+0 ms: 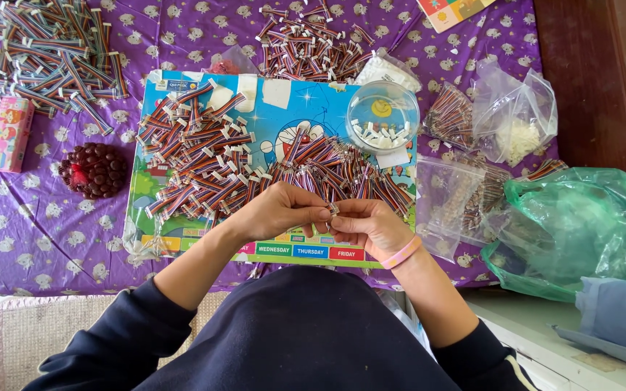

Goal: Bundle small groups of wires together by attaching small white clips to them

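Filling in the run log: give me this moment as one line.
left hand: shut on wire piece | right hand: pinching same piece | behind: striped wire pile on cartoon board | clear bowl: white connectors

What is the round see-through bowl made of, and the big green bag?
The round see-through bowl looks like clear, glossy hard plastic: light glints off its rim, though it could be glass. The big green bag looks like thin, crinkly plastic film, wrinkled and half transparent.
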